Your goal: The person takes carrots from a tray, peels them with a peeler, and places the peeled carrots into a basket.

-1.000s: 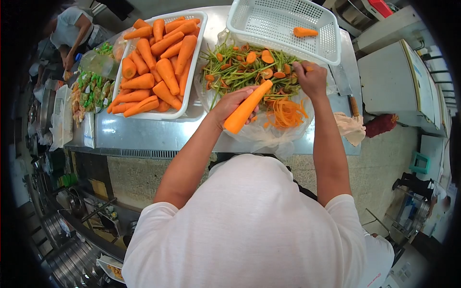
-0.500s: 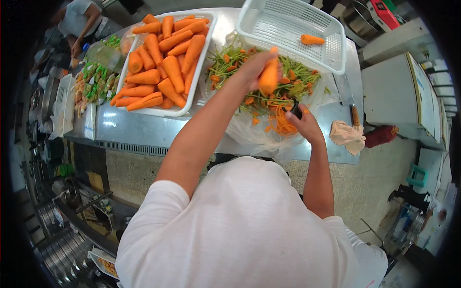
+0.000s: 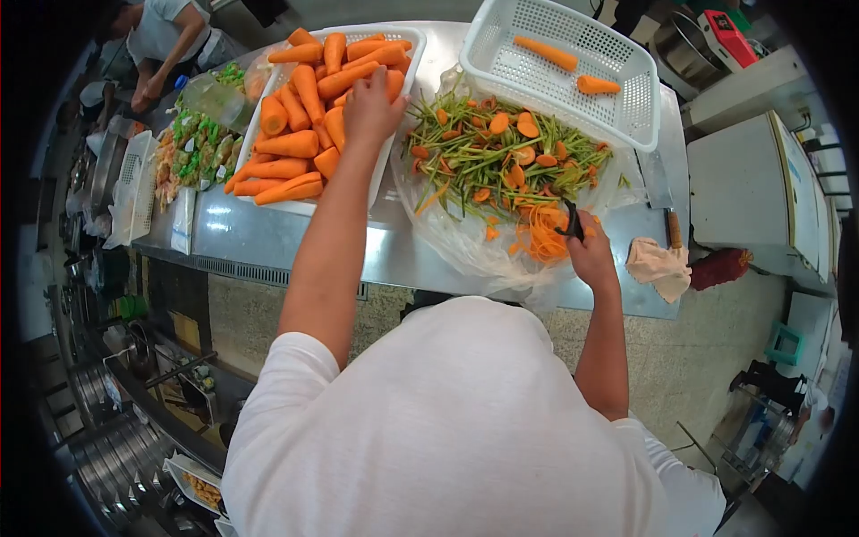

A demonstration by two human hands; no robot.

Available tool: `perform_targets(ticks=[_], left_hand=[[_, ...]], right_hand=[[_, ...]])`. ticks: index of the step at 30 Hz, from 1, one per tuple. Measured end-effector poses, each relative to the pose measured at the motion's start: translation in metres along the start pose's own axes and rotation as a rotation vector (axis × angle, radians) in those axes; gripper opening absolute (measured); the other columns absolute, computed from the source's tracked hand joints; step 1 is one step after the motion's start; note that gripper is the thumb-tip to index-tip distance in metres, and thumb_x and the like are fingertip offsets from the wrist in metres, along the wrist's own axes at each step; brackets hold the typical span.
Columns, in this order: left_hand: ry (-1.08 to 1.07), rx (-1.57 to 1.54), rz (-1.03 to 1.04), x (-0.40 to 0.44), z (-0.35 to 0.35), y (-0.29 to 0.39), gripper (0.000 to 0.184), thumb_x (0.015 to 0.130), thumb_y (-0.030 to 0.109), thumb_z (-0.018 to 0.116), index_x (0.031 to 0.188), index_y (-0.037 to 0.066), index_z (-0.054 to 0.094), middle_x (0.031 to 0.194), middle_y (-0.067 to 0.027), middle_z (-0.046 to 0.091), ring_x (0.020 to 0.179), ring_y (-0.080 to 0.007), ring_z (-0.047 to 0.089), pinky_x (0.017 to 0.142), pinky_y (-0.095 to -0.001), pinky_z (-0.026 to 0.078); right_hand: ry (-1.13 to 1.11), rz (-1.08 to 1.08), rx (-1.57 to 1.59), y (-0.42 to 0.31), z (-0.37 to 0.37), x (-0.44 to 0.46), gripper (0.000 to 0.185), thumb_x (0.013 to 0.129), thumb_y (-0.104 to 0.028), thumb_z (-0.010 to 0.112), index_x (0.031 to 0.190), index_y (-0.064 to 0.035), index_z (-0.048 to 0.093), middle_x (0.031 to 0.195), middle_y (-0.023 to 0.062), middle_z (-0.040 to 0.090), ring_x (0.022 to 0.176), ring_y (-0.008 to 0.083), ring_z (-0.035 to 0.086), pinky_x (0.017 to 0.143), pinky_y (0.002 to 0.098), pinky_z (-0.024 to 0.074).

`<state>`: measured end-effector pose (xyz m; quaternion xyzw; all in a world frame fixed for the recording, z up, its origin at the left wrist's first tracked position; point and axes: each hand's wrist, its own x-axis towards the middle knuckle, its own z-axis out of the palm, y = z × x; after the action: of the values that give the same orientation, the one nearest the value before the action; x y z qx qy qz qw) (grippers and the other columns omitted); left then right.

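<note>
My left hand (image 3: 371, 109) reaches over the white basket (image 3: 386, 168) heaped with carrots (image 3: 291, 145), its fingers bent around one carrot near the basket's right side. A black peeler (image 3: 571, 222) is gripped in my right hand (image 3: 591, 243), just above orange peelings (image 3: 544, 234). Green stems (image 3: 465, 148) and cut carrot ends (image 3: 499, 123) lie in a pile on clear plastic (image 3: 456, 246) between the hands. Two peeled carrots, one long (image 3: 546, 53) and one short (image 3: 598, 85), lie in the second white basket (image 3: 650, 100) behind the pile.
A cleaver (image 3: 658, 179) and a pinkish cloth (image 3: 659, 267) lie at the metal table's right edge. Wrapped green items (image 3: 201, 148) and a plastic bottle (image 3: 215, 101) are left of the carrots. A co-worker (image 3: 165, 40) stands at the far left.
The long carrot has gone from my left hand into the second basket. My left hand has moved left onto the heaped carrots. My right hand has come down to the peelings with the peeler.
</note>
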<state>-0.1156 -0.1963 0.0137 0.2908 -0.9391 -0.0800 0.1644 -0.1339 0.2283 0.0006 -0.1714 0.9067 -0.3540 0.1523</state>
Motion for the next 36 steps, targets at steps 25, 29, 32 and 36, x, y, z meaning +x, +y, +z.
perform_targets(ticks=[25, 29, 32, 36], left_hand=[[-1.084, -1.539, -0.445, -0.180, -0.008, 0.098, 0.044, 0.106, 0.051, 0.039, 0.130, 0.015, 0.045, 0.086, -0.0074, 0.060, 0.057, -0.0107, 0.054, 0.044, -0.0243, 0.046], [-1.105, -1.561, -0.482, -0.178, -0.010, 0.100, 0.042, 0.106, 0.051, 0.041, 0.130, 0.016, 0.046, 0.087, -0.0076, 0.060, 0.056, -0.0109, 0.054, 0.044, -0.0240, 0.046], [-0.981, -1.498, -0.346, -0.182, -0.015, 0.103, 0.042, 0.105, 0.050, 0.044, 0.130, 0.016, 0.046, 0.090, -0.0069, 0.060, 0.055, -0.0113, 0.054, 0.044, -0.0240, 0.046], [-0.972, -1.488, -0.317, -0.180, -0.015, 0.107, 0.045, 0.103, 0.051, 0.047, 0.130, 0.014, 0.046, 0.092, -0.0069, 0.060, 0.055, -0.0118, 0.055, 0.043, -0.0243, 0.047]], right_hand=[[0.350, -0.582, -0.053, -0.037, 0.051, 0.047, 0.036, 0.095, -0.038, 0.060, 0.070, -0.0132, 0.068, 0.064, 0.0035, 0.055, 0.072, 0.0264, 0.052, 0.079, 0.0427, 0.0362], [0.356, -0.479, -0.167, -0.030, 0.050, 0.056, 0.034, 0.095, -0.038, 0.061, 0.073, -0.0131, 0.071, 0.066, 0.0027, 0.058, 0.073, 0.0248, 0.053, 0.079, 0.0415, 0.0362], [0.340, -0.536, -0.053, -0.037, 0.042, 0.047, 0.034, 0.095, -0.038, 0.061, 0.076, -0.0126, 0.072, 0.068, 0.0028, 0.060, 0.074, 0.0243, 0.053, 0.079, 0.0410, 0.0363], [0.385, -0.612, -0.004, -0.035, 0.052, 0.050, 0.035, 0.095, -0.039, 0.061, 0.075, -0.0125, 0.072, 0.068, 0.0028, 0.060, 0.075, 0.0240, 0.053, 0.079, 0.0408, 0.0361]])
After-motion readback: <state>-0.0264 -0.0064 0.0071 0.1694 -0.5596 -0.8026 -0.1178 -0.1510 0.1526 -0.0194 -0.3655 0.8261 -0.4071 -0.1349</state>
